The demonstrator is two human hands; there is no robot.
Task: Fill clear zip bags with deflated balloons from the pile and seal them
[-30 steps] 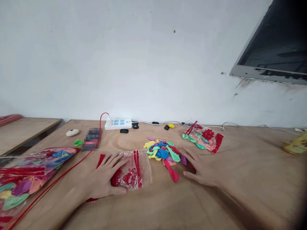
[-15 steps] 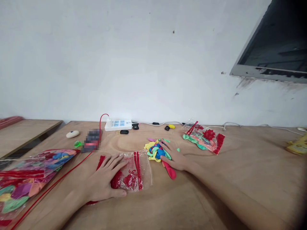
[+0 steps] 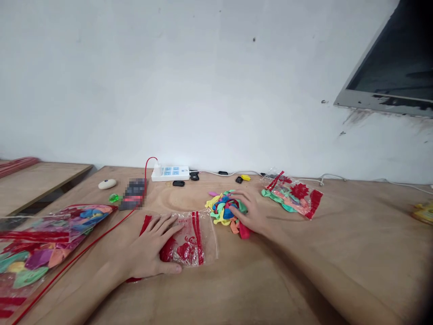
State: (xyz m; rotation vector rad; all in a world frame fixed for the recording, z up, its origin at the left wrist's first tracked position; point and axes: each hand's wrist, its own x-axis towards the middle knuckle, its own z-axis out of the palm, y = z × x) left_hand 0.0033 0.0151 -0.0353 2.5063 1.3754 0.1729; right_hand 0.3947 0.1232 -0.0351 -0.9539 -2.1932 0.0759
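Observation:
My left hand (image 3: 152, 248) lies flat, fingers spread, on a clear plastic bag (image 3: 189, 243) with red print and a red stripe. The bag looks flat, and part of it is hidden under my palm. To its right, my right hand (image 3: 248, 212) curls around a heap of limp balloons (image 3: 221, 214) in yellow, blue, green, orange and red. Thumb and fingers press on the heap's right side and hide some of it. A red balloon (image 3: 244, 231) pokes out below the thumb.
A bag full of balloons (image 3: 40, 257) lies at left, beside a red cable (image 3: 81, 255). Behind are a phone (image 3: 133, 194), a white oval case (image 3: 107, 184) and a power strip (image 3: 171, 173). Another balloon bag (image 3: 294, 194) lies at right. A screen (image 3: 395, 63) hangs above.
My right hand's fingers have curled in around the balloons, and the red balloon has been drawn up closer to the heap. My left hand stays on the bag. The view has shifted slightly.

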